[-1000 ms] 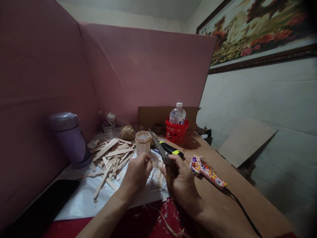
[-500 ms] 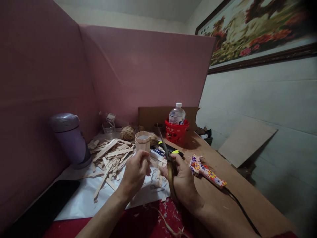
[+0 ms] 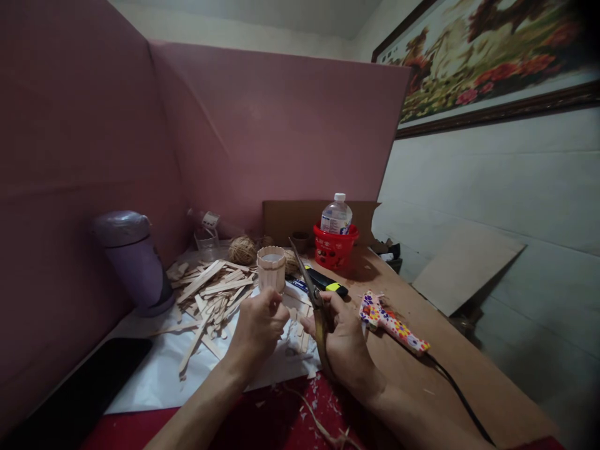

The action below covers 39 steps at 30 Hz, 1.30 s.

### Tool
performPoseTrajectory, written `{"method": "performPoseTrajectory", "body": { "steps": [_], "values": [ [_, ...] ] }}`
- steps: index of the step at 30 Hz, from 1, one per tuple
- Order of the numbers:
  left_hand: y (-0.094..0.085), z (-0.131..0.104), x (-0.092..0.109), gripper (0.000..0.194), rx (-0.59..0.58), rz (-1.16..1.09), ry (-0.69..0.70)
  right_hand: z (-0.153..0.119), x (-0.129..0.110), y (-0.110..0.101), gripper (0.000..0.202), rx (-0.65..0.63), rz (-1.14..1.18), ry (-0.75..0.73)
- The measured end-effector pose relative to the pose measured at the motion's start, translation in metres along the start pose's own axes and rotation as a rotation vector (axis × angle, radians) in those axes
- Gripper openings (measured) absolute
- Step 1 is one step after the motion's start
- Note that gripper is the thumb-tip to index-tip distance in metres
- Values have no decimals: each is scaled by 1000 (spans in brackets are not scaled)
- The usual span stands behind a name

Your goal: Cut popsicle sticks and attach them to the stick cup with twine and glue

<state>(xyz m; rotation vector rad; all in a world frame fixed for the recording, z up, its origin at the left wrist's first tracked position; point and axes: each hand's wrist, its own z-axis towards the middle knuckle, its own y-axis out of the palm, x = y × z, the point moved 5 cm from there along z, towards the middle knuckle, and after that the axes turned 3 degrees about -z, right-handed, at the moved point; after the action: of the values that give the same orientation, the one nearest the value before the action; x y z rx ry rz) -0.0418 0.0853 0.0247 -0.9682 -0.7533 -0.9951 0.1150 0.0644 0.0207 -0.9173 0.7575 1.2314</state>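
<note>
In my right hand [image 3: 344, 344] I hold a pair of scissors [image 3: 315, 294], blades pointing up and away, together or nearly so. My left hand [image 3: 260, 325] is closed with thumb and fingers pressed together; anything pinched in it is too small to make out. Just beyond the left hand a small cup [image 3: 271, 274] covered in wooden sticks stands upright, with a scalloped rim. Loose craft sticks [image 3: 218, 300] lie piled on white paper [image 3: 140, 384] to its left. A few cut stick pieces [image 3: 300, 331] lie between my hands.
A flower-patterned glue gun [image 3: 394, 325] with a black cord lies at right. Behind are a black-and-yellow utility knife [image 3: 327, 281], a red bucket [image 3: 334, 250] holding a plastic bottle [image 3: 336, 215], and a twine ball [image 3: 242, 250]. A purple tumbler [image 3: 138, 269] and a dark flat object [image 3: 89, 390] are at left.
The scissors have tilted slightly, their tips swinging left. My left hand's fingers have turned a little and curled closer. The view has shifted slightly.
</note>
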Motion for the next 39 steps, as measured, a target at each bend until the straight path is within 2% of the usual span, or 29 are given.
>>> {"method": "performPoseTrajectory", "body": {
  "steps": [7,14,18,21,25,32,39],
  "values": [
    [-1,-3,5,9,64,85,-24,-6,-7,3,18,-53,-35,-35],
    [-1,-3,2,9,93,-88,-141,-8,-10,5,14,-79,-79,-51],
    [1,1,2,13,16,-319,-264,-6,-5,4,17,-58,20,-23],
    [2,3,6,16,-23,-473,-279,-4,-2,4,20,-47,70,10],
    [3,3,8,22,-53,-524,-296,-2,0,3,22,-31,98,28],
    [4,3,7,27,-94,-592,-285,-1,-1,0,23,19,17,-15],
    [5,2,8,22,-113,-638,-265,2,1,0,26,23,86,68]
  ]
}}
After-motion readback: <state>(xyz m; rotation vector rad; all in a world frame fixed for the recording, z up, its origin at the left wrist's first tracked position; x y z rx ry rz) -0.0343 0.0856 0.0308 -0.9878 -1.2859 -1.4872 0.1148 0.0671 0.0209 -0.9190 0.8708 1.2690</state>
